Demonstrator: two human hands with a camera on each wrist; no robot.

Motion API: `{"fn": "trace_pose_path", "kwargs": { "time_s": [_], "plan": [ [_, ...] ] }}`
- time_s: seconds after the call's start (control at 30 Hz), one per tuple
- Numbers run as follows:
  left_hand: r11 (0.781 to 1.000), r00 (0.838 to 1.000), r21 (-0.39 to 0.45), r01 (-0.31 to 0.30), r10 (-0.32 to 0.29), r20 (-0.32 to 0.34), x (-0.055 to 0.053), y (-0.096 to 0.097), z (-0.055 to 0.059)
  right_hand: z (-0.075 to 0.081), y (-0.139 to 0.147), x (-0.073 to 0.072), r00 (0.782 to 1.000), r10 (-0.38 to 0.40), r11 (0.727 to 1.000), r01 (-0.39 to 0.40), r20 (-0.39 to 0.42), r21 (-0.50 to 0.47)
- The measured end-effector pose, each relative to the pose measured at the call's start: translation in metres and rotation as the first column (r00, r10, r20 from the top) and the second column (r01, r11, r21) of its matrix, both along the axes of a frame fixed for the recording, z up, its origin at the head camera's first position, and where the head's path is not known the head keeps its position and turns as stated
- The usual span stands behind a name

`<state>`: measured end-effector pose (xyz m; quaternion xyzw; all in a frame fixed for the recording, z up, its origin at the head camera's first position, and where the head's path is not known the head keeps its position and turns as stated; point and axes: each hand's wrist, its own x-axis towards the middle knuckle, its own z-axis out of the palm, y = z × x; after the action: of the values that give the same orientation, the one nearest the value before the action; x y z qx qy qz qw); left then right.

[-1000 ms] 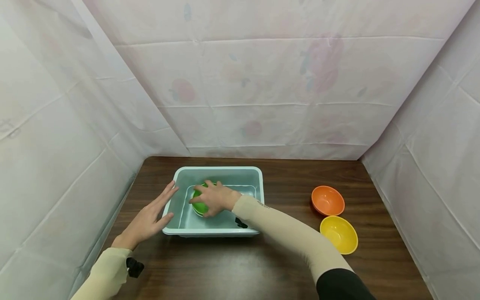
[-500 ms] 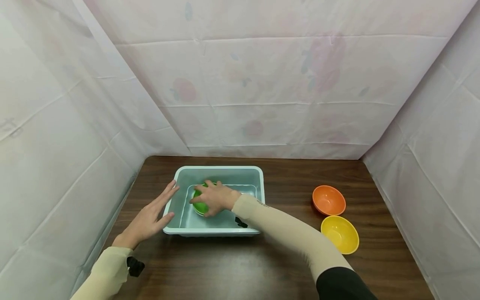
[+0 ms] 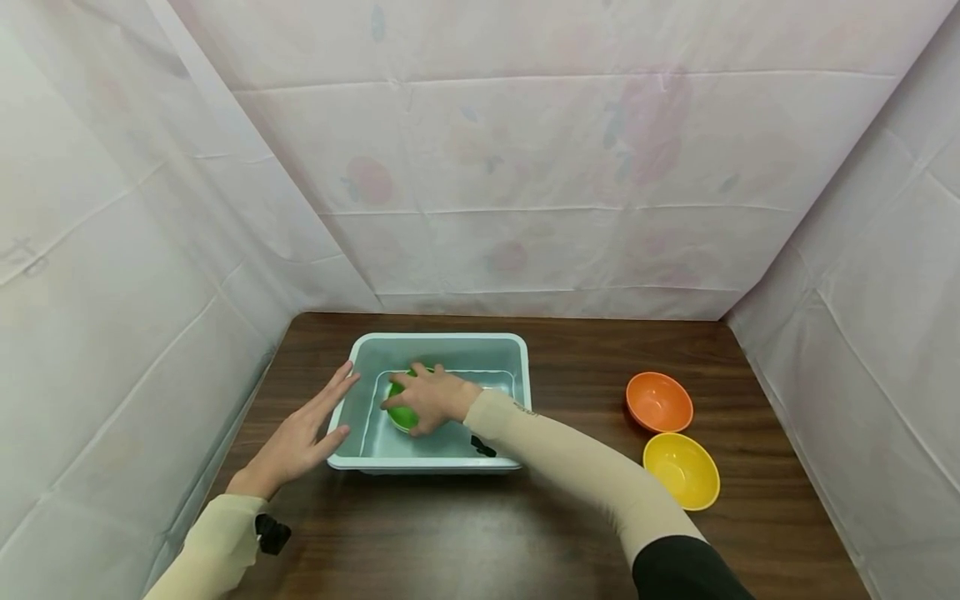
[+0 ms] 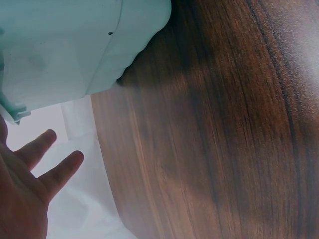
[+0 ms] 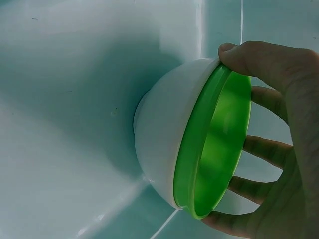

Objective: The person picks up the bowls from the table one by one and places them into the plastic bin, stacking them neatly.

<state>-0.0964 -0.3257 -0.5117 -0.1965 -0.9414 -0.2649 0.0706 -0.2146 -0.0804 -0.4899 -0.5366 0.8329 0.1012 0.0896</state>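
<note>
My right hand (image 3: 435, 397) reaches down into a pale teal plastic tub (image 3: 442, 337) and spans a green bowl (image 3: 403, 417) there. In the right wrist view, the thumb and spread fingers grip opposite sides of the rim of the green bowl (image 5: 222, 144). It sits nested inside a white bowl (image 5: 160, 129), which stands on the tub's floor. My left hand (image 3: 298, 437) stays at the tub's left side, fingers straight and apart, fingertips right at the rim. In the left wrist view, part of this left hand (image 4: 22, 191) shows beside the tub's outer wall (image 4: 65, 55).
To the right on the dark wooden table (image 3: 450, 542), an orange bowl (image 3: 659, 402) stands just behind a yellow bowl (image 3: 681, 471). The right forearm passes close beside the yellow bowl. White patterned cloth (image 3: 525, 167) hangs behind the table and along both sides.
</note>
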Motion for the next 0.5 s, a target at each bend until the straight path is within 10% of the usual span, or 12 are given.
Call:
{"fn": "trace_pose_path", "kwargs": {
  "time_s": [0.5],
  "plan": [
    [1.0, 1.0, -0.005, -0.002, 0.002, -0.008, 0.0003, -0.0001, -0.0002, -0.0002, 0.0013, 0.0013, 1.0, 0.023, 1.0, -0.023, -0.012, -0.013]
  ]
}}
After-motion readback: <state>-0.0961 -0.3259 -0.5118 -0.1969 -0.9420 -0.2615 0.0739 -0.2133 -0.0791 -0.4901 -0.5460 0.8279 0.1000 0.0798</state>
